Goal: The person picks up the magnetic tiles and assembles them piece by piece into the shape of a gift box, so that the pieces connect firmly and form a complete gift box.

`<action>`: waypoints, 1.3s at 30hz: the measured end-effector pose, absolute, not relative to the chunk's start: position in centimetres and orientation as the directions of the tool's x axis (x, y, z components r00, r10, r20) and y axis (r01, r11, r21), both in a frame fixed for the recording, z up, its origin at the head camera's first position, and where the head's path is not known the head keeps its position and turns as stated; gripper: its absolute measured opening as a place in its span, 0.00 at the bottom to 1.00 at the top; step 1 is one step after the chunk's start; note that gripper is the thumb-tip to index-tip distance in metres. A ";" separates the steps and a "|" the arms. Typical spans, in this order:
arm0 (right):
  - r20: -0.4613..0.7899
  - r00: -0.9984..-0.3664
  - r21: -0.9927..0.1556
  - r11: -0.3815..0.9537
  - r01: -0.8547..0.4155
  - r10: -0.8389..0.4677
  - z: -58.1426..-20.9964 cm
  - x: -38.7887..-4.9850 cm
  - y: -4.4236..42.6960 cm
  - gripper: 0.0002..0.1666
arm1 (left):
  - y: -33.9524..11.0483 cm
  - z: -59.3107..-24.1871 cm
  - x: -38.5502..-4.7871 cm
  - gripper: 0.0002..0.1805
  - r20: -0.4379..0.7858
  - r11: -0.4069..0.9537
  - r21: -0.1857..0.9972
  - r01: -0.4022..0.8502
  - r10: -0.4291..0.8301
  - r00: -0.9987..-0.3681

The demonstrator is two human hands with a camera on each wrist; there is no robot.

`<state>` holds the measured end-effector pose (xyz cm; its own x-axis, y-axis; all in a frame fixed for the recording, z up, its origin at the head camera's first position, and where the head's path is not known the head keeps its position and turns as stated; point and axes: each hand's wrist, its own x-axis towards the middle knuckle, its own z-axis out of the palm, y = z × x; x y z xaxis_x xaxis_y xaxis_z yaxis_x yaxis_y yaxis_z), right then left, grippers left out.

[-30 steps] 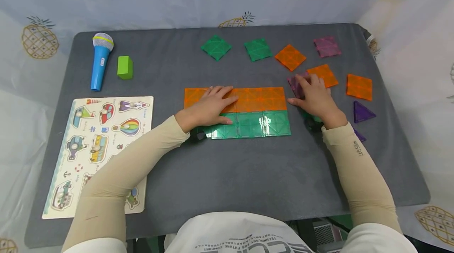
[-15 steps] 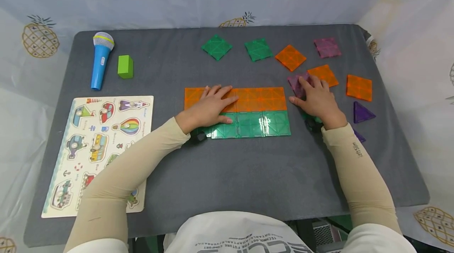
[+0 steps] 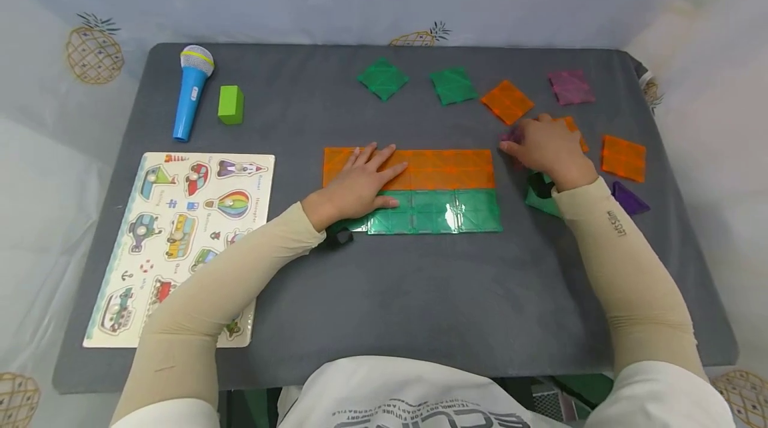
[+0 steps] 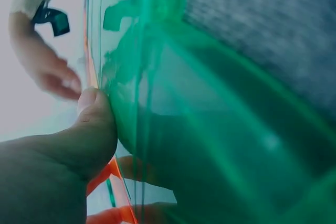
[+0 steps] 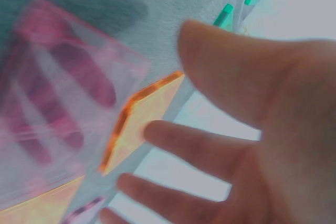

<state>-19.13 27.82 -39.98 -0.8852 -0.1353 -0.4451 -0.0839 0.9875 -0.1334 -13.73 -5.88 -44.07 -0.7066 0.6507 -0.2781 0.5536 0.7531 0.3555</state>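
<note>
My left hand (image 3: 357, 188) lies with spread fingers on a flat panel of joined magnetic tiles, an orange row (image 3: 450, 169) behind a green row (image 3: 435, 213). Close up in the left wrist view, the thumb (image 4: 97, 124) touches the panel's edge beside the green plastic (image 4: 210, 129). My right hand (image 3: 555, 148) hovers over a purple square tile (image 3: 511, 137), partly covering it. In the right wrist view its thumb and fingers stand apart, and the purple tile (image 5: 68, 103) lies beyond them, reflecting the fingers. An orange tile (image 3: 570, 127) is partly hidden behind this hand.
Loose green tiles (image 3: 384, 79), orange tiles (image 3: 507, 102), a purple tile (image 3: 571, 87) and a violet triangle (image 3: 630, 199) lie around. Another green tile (image 3: 543, 205) sits below the right wrist. At left are a toy microphone (image 3: 191, 91), a green block (image 3: 231, 105) and a picture board (image 3: 138, 268).
My right hand has shifted slightly forward, covering more of the purple tile and the orange tile behind it. My left hand stays on the panel. The head view has shifted a little.
</note>
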 end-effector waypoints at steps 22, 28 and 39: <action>-0.446 -0.775 -0.230 0.895 -0.384 -0.447 -42.4 -31.6 23.0 0.47 | -7.3 -43.9 -14.1 0.41 -0.237 0.795 0.371 0.479 0.580 -0.779; -0.368 -0.741 -0.237 0.827 -0.510 -0.562 -42.4 -29.1 19.0 0.57 | -10.6 -43.4 -14.6 0.39 -0.266 0.886 0.355 0.298 0.401 -0.877; -0.313 -0.654 -0.351 0.724 -0.594 -0.689 -42.1 -25.3 13.7 0.54 | -13.3 -43.6 -15.4 0.25 -0.252 0.933 0.289 0.213 0.289 -0.924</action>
<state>-25.30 13.66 -42.13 -0.6540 -0.6888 -0.3129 -0.5945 0.7237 -0.3506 -15.36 -13.34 -43.55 -0.9237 0.2888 -0.2519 0.2132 0.9334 0.2885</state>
